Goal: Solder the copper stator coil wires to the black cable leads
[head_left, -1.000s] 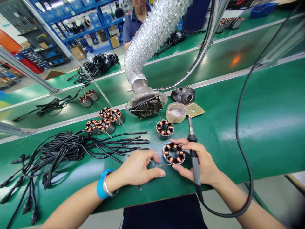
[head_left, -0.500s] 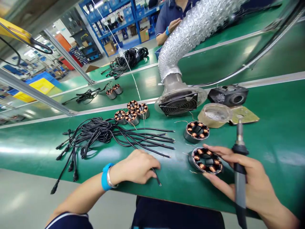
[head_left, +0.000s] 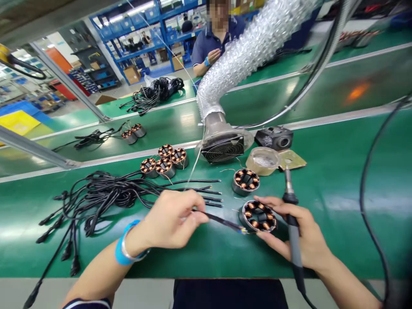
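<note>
My left hand (head_left: 177,221) pinches a black cable (head_left: 222,220) near its stripped end, whose coloured wires lie close to a thin lead of a motor stator (head_left: 256,224); whether they touch I cannot tell. That stator, a ring with copper coils, is gripped between the thumb and fingers of my right hand (head_left: 310,234). A soldering iron (head_left: 294,240) is also held in my right hand, its tip pointing away from me. Just behind stands another stator (head_left: 245,189). To the left lies a bundle of black cables (head_left: 119,193) with their bare ends toward the stators.
Several stators (head_left: 165,168) are grouped farther back. A fume extractor (head_left: 222,148) with a silver duct (head_left: 238,64) stands behind the work. Near it are a round cup (head_left: 262,165), a yellowish sponge (head_left: 294,159) and a black holder (head_left: 273,138). A co-worker (head_left: 222,38) is across the bench.
My left hand has lifted the cable and brought its stripped end right, up to the held stator. My right hand keeps its hold on the stator and iron. The view has shifted.
</note>
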`<state>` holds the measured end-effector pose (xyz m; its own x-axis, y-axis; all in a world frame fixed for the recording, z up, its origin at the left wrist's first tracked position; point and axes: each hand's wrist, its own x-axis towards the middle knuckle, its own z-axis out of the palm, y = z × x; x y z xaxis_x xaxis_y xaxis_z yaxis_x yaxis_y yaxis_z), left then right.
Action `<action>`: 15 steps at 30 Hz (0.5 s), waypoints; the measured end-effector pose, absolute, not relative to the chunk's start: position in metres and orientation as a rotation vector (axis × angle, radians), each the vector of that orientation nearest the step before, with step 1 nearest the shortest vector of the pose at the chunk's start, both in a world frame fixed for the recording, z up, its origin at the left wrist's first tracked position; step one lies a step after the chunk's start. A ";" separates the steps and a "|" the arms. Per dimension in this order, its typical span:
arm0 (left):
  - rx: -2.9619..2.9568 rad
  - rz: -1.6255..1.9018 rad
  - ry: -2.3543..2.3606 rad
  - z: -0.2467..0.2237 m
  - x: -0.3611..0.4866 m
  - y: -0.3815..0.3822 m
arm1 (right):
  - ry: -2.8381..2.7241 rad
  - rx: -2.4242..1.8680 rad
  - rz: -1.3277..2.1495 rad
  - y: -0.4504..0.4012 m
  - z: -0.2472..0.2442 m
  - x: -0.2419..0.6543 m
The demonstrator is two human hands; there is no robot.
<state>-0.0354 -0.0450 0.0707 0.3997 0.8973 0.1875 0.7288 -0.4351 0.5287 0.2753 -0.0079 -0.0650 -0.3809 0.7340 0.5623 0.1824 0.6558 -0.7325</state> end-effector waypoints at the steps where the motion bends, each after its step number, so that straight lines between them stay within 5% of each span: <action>1: 2.325 0.470 1.402 0.059 -0.029 -0.039 | -1.903 -0.725 0.715 -0.008 -0.066 0.276; 4: 2.308 0.216 1.476 0.022 -0.019 -0.026 | -1.894 -0.749 0.685 -0.008 -0.067 0.276; 9: 2.189 0.386 1.553 0.006 -0.029 -0.029 | -1.961 -0.725 0.602 -0.008 -0.058 0.276; 12: 2.196 0.782 1.655 0.034 -0.057 -0.025 | -1.972 -0.723 0.532 -0.008 -0.047 0.276; 15: 1.963 1.576 2.010 0.092 -0.107 -0.011 | -1.961 -0.778 0.458 -0.008 -0.043 0.275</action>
<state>-0.1072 -0.0114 0.0918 -0.2553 0.7203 0.6450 0.7984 -0.2191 0.5608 0.2749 -0.0075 -0.0428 -0.3533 0.6854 0.6367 0.3323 0.7282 -0.5994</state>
